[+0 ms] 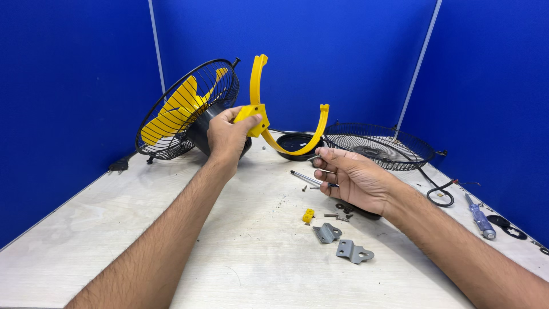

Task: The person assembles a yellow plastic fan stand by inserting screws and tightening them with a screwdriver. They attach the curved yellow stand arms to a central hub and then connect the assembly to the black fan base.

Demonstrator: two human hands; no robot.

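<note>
Left hand [229, 134] grips the yellow bracket [274, 123] at its hub, held against the fan [186, 111] far left. Right hand [351, 178] closes on a screwdriver [306, 178] mid-table. Step looks like fastening bracket to fan; next calls for a screw [330, 215] and aligning holes.

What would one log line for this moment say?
left hand: grips yellow bracket at fan | right hand: holds screwdriver | table: metal clips, loose grille
</note>
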